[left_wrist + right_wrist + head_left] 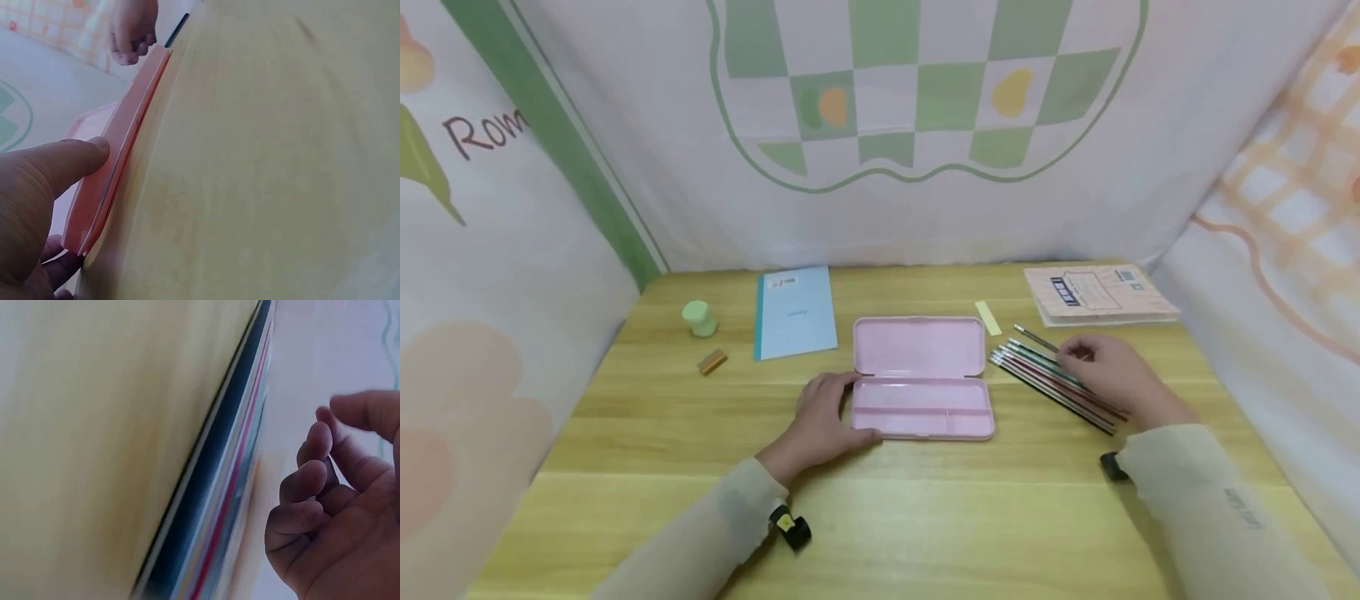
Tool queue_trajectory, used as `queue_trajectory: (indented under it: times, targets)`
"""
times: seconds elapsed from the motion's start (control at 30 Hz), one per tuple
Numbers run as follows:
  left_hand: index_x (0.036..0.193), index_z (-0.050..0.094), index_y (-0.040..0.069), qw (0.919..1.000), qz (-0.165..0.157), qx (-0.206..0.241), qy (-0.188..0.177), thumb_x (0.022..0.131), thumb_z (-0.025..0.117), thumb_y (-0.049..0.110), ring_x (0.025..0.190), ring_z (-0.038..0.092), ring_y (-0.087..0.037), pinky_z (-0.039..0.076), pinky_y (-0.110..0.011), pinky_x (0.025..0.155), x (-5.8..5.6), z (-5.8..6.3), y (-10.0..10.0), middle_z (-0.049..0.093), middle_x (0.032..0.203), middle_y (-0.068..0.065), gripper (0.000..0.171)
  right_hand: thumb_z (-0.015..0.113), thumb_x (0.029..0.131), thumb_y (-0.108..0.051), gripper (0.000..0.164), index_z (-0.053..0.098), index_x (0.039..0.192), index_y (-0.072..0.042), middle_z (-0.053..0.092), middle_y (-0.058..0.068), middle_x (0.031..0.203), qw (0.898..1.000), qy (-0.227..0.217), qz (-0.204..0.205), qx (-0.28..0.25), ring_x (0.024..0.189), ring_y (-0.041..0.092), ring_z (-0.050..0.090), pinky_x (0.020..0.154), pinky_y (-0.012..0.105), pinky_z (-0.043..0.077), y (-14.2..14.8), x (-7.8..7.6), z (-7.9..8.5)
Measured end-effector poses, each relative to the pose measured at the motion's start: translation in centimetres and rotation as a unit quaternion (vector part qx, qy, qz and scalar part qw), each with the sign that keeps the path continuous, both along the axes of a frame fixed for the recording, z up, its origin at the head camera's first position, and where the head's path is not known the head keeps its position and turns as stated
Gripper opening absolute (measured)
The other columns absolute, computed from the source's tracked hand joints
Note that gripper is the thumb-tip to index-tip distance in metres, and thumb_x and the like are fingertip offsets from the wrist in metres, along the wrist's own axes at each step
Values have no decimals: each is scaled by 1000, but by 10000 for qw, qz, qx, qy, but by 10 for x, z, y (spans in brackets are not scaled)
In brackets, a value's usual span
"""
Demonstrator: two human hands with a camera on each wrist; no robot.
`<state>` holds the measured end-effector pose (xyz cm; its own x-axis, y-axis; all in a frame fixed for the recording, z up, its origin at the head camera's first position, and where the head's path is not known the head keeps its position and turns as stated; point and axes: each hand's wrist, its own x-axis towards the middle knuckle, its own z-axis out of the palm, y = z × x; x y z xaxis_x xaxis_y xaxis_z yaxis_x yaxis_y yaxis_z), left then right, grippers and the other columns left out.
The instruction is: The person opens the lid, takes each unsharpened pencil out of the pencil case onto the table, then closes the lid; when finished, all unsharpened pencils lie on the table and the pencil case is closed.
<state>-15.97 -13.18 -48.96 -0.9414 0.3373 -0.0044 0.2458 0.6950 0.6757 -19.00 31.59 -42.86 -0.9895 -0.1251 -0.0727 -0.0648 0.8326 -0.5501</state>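
Observation:
A pink pencil case (922, 408) lies with its lid (919, 346) folded back; its compartments show nothing inside. My left hand (829, 414) grips its left end, the thumb on the front wall and fingers round the side, as the left wrist view also shows. To the right, several pencils (1037, 372) lie slanted in a bundle, with one dark pencil (1034, 337) slightly apart. Just over them is my right hand (1108, 375), its fingers loosely bent and thumb near the index fingertip. In the right wrist view nothing shows between those fingers (315, 440).
Behind the case lie a light blue notebook (797, 312) and a pale yellow strip (988, 318). A thick pink book (1101, 296) is at back right. At left are a green round-topped object (700, 318) and a small brown block (712, 362). Printed cloth walls (925, 217) enclose the table.

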Motion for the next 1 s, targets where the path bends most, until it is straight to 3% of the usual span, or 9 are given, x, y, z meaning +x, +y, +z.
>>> queue_trajectory:
  times: [0.27, 0.4, 0.5, 0.63, 0.73, 0.83, 1.0]
  targets:
    - [154, 45, 23, 9999, 21, -66, 82, 74, 85, 65, 142, 33, -24, 22, -50, 120, -3, 0, -1, 49, 150, 1, 99, 47, 110, -30, 41, 67, 133, -2, 64, 24, 131, 9976, 398, 571, -6, 122, 42, 58, 103, 64, 43, -76, -27, 23]
    - [153, 46, 22, 9999, 49, -14, 142, 73, 86, 64, 140, 34, -24, 21, -50, 120, -3, -3, 2, 50, 148, 1, 98, 35, 113, -34, 50, 57, 145, -3, 53, 25, 147, 9981, 56, 620, -40, 138, 47, 45, 112, 66, 34, -92, -48, 34]
    - [153, 46, 20, 9999, -9, 56, 89, 74, 87, 62, 141, 34, -26, 22, -52, 120, 1, -7, 9, 50, 148, -1, 98, 30, 113, -37, 53, 54, 148, -4, 53, 23, 149, 9979, -350, 540, -20, 135, 45, 49, 111, 65, 36, -91, -52, 32]
    - [153, 46, 19, 9999, -123, 70, -1, 74, 87, 59, 142, 33, -27, 23, -54, 119, 7, -12, 20, 49, 150, -2, 97, 34, 113, -38, 51, 60, 143, -5, 62, 21, 139, 9977, -468, 489, 60, 107, 34, 66, 95, 58, 50, -80, -44, 26]
    - [152, 47, 21, 9998, -204, 48, 43, 74, 87, 60, 143, 32, -26, 23, -53, 119, 9, -12, 27, 49, 150, 0, 96, 38, 113, -40, 49, 67, 136, -7, 66, 20, 132, 9987, -272, 414, 133, 92, 25, 68, 85, 52, 53, -73, -34, 25]
    - [152, 47, 20, 9995, -264, 108, 128, 73, 87, 60, 142, 33, -27, 23, -54, 119, 9, -8, 33, 50, 149, -2, 97, 41, 112, -43, 48, 70, 130, -9, 70, 18, 123, 9991, 11, 383, 184, 90, 24, 67, 82, 50, 53, -67, -23, 29]
    - [155, 41, 12, 9993, -205, 274, 176, 71, 90, 57, 144, 33, -29, 19, -55, 121, 11, -2, 41, 52, 146, -2, 107, 51, 110, -40, 41, 75, 121, -8, 73, 15, 116, 9958, 570, 662, 270, 100, 30, 67, 85, 53, 53, -65, -1, 38]
